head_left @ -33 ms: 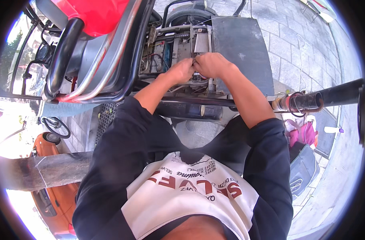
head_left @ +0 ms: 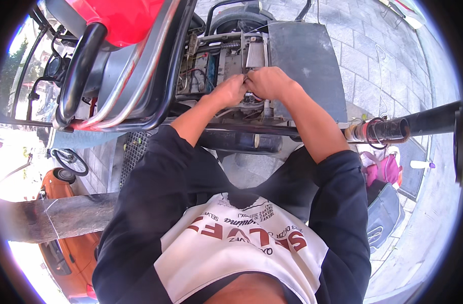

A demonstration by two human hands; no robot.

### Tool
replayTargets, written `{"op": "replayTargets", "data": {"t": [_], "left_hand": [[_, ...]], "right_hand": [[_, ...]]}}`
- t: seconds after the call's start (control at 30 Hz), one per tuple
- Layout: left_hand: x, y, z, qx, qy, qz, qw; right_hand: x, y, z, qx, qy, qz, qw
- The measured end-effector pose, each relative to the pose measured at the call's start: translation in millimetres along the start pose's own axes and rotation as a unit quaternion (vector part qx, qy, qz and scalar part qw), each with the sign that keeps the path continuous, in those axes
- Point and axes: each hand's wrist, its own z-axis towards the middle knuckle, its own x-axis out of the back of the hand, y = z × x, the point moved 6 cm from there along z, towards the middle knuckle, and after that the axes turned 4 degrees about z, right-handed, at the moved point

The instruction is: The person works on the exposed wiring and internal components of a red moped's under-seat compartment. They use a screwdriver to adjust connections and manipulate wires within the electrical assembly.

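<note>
Over an open vehicle compartment point(head_left: 224, 66), my two hands meet with their fingertips close together. My left hand point(head_left: 230, 91) is closed, its fingers pinched on something too small to make out. My right hand point(head_left: 269, 82) is likewise closed, thumb and fingers curled in at the same spot. Just beneath them lie small metal parts and wiring, partly hidden by the hands. Inside the compartment a blue part point(head_left: 211, 66) and a pale ribbed part point(head_left: 254, 54) show beyond my fingers.
A dark flat panel point(head_left: 307, 68) lies right of the compartment. At left stands a seat frame point(head_left: 140, 76) of bent tubes. A wheel point(head_left: 243, 23) is beyond. A thick tube point(head_left: 383, 129) juts out at right, above a pink bag point(head_left: 388, 169) and white bottle point(head_left: 421, 164).
</note>
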Motion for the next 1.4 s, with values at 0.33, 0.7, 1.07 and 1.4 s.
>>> {"op": "replayTargets", "data": {"t": [0.33, 0.7, 1.07, 1.4], "left_hand": [[-15.3, -7.3, -6.7, 0.091, 0.009, -0.045, 0.995], [-24.3, -9.3, -15.7, 0.194, -0.041, -0.144, 0.969], [-22.4, -7.1, -18.7, 0.13, -0.05, -0.053, 0.989], [-31.5, -22.9, -3.0, 0.061, -0.013, -0.085, 0.994]], "right_hand": [[14.8, -26.5, -2.5, 0.109, 0.011, -0.18, 0.977], [25.6, -30.6, 19.1, 0.132, -0.048, -0.169, 0.976], [12.7, -37.3, -6.8, -0.048, -0.075, -0.074, 0.993], [-13.5, -44.6, -11.2, -0.304, 0.019, 0.065, 0.95]]}}
